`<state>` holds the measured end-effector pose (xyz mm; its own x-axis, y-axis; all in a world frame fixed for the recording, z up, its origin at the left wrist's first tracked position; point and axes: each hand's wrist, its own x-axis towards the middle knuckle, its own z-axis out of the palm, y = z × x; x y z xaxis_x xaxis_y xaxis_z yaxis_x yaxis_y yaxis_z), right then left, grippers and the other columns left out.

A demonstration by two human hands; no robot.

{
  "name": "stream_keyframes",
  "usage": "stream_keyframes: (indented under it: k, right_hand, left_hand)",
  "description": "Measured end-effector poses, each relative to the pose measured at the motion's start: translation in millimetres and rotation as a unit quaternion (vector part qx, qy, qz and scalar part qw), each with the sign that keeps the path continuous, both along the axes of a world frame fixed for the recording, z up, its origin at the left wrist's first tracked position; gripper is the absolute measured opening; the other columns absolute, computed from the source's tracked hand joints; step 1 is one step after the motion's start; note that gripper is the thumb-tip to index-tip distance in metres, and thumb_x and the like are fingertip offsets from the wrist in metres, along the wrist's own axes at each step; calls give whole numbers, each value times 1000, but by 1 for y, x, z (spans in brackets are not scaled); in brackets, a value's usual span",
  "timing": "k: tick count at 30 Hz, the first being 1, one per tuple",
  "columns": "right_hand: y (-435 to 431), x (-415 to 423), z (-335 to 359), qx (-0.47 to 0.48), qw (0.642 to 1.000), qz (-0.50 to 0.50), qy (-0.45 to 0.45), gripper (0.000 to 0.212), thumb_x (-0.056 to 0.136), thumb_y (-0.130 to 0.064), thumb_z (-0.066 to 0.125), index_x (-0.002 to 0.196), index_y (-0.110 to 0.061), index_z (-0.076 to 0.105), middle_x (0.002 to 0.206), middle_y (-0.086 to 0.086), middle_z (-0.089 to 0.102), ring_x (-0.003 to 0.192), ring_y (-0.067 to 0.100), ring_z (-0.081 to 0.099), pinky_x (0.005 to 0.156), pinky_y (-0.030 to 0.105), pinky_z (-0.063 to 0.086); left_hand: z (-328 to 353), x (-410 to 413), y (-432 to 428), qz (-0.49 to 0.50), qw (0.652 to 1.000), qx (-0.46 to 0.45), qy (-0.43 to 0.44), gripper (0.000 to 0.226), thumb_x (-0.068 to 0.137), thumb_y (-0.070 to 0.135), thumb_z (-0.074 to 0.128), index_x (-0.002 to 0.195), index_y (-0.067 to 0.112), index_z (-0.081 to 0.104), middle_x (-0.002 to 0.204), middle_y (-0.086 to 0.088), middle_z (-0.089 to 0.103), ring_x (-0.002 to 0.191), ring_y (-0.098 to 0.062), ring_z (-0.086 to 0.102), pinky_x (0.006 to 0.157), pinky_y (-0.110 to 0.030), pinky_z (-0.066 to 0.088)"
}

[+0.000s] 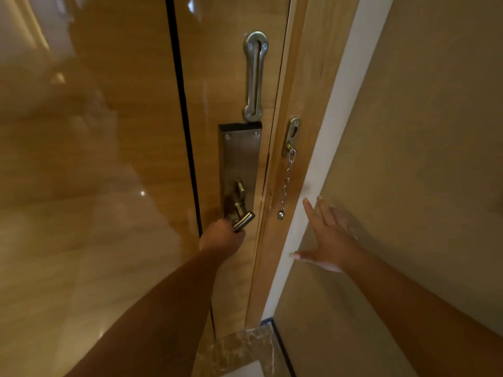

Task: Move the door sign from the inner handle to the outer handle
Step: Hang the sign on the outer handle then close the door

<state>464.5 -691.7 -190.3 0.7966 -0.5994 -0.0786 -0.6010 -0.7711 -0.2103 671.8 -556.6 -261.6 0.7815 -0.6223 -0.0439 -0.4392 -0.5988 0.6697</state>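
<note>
A glossy wooden door [141, 131] fills the left and centre of the head view. Its metal lever handle [244, 220] sticks out from a steel lock plate [239, 156]. My left hand [223, 238] is closed around the handle's near end. My right hand [329, 240] rests flat with fingers spread on the beige wall [408, 159] beside the door frame. No door sign shows on the handle or anywhere in view.
A slotted chain-guard track [254, 77] is screwed to the door above the lock plate. The security chain [287, 183] hangs loose from its bracket on the wooden frame [296, 104]. A marble threshold [239, 346] lies at the bottom.
</note>
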Motion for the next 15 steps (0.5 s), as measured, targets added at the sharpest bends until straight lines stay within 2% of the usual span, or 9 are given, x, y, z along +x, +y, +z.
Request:
stream_keyframes:
  k: [4, 8, 12, 15]
  right_hand:
    - [3, 16, 8, -15, 1000, 20, -14, 115, 59, -78, 58, 122, -55, -36, 154, -7, -26, 141, 27, -18, 109, 60, 6]
    - [4, 17, 14, -13, 999, 33, -9, 114, 60, -77, 57, 122, -56, -36, 153, -8, -28, 140, 26, -21, 109, 60, 4]
    - [9, 7, 8, -1, 1000, 19, 2, 113, 53, -86, 48, 121, -57, -37, 153, -9, -28, 141, 26, -19, 109, 60, 7]
    - [21, -4, -1, -1, 1000, 9, 10, 114, 54, -85, 49, 121, -56, -38, 153, -8, -28, 140, 26, -20, 109, 61, 7]
  left_hand:
    - [-7, 0, -1, -4, 1000, -10, 14, 7, 85, 25, 61, 80, 26, 56, 71, 1, 58, 61, -12, 60, 53, -28, 51]
    - [-9, 5, -5, 10, 1000, -15, -12, 7, 85, 26, 61, 81, 26, 55, 68, 6, 47, 58, -5, 49, 45, -21, 36]
    - [-10, 8, -8, -2, 999, -13, -34, 7, 85, 26, 61, 80, 22, 58, 64, 7, 52, 54, -5, 50, 42, -21, 32]
    - [-5, 6, -7, 7, 999, -10, -43, 10, 86, 26, 60, 87, 17, 63, 63, 6, 51, 54, -6, 49, 44, -23, 33]
